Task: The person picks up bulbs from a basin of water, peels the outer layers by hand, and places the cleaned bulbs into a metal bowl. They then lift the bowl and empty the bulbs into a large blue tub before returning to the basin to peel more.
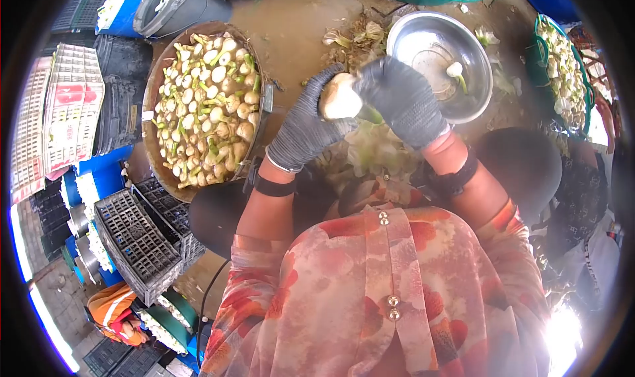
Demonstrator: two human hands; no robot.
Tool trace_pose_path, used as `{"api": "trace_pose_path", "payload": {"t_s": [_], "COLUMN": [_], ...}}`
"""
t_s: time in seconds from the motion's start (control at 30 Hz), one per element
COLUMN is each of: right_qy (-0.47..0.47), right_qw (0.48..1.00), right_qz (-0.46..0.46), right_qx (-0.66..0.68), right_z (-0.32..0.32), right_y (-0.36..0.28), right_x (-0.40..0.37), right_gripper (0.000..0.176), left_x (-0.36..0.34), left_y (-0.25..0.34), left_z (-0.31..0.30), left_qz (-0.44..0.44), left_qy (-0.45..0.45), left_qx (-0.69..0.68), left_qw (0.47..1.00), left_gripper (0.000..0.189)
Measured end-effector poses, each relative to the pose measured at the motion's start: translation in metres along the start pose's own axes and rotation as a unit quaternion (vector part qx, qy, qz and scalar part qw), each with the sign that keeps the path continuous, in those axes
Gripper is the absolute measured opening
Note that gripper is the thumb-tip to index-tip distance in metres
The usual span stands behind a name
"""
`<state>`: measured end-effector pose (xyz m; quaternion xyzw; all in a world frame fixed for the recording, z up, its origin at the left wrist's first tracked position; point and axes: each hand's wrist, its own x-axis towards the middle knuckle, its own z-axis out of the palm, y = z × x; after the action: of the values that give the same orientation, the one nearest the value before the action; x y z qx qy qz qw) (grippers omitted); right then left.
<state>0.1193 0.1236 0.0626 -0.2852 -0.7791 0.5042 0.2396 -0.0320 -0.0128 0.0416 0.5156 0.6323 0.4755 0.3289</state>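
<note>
My left hand, in a dark grey glove, is wrapped round a pale onion-like bulb with brownish skin on one side. My right hand, gloved the same way, is closed against the bulb's right side. Its fingers are slightly blurred, and what they pinch is hidden. A bit of green stalk shows beneath them. Right of my hands stands a shiny metal bowl; inside lies one white bulb with a green stalk. Below my hands is a blurred heap of pale green peelings.
At left stands a wide round tub full of unpeeled bulbs. Black crates and stacked white crates lie farther left. Dry skins litter the wet floor. Green baskets hold pale pieces. A person in orange is at lower left.
</note>
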Motion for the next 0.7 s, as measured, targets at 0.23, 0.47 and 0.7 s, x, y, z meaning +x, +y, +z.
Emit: {"api": "trace_pose_path", "payload": {"t_s": [0.23, 0.47, 0.7], "right_qy": [-0.043, -0.199, 0.002], "right_qw": [0.954, 0.972, 0.989], "right_qz": [0.110, 0.031, -0.080], "right_qx": [0.276, -0.119, -0.121], "right_z": [-0.007, -0.004, 0.005], "right_y": [0.048, 0.009, 0.004], "right_x": [0.020, -0.004, -0.008], "right_gripper": [0.030, 0.043, 0.032], "left_x": [-0.001, 0.001, 0.005], "left_y": [0.005, 0.008, -0.016], "left_z": [0.005, 0.004, 0.017], "left_qz": [0.005, -0.079, -0.056], "left_qy": [-0.021, 0.052, 0.101], "left_qx": [-0.135, -0.246, -0.085], "left_qw": [0.991, 0.965, 0.990], "left_gripper": [0.090, 0.088, 0.080]}}
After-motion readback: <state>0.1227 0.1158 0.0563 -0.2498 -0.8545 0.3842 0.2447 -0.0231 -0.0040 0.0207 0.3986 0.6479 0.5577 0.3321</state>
